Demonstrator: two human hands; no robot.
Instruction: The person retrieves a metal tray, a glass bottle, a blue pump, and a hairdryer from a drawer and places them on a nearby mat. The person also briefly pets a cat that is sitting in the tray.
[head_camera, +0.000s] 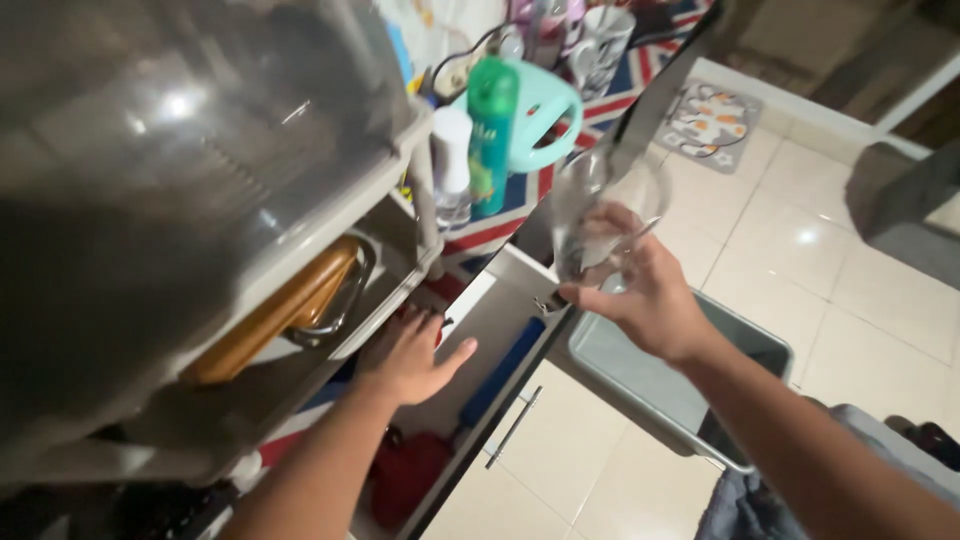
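Gripping a clear glass, right hand; left hand flat on drawer.

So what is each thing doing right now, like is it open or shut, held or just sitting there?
Clear glass: held up in the right hand, looks empty.
Right hand: grip closed around the glass.
Left hand: open, fingers spread, resting flat at the rack's lower edge.
Dish rack cover: shut.
Wooden board: lying in the rack's lower shelf.
Green bottle: upright, cap on.
White bottle: upright.
Grey bin: open, no lid.
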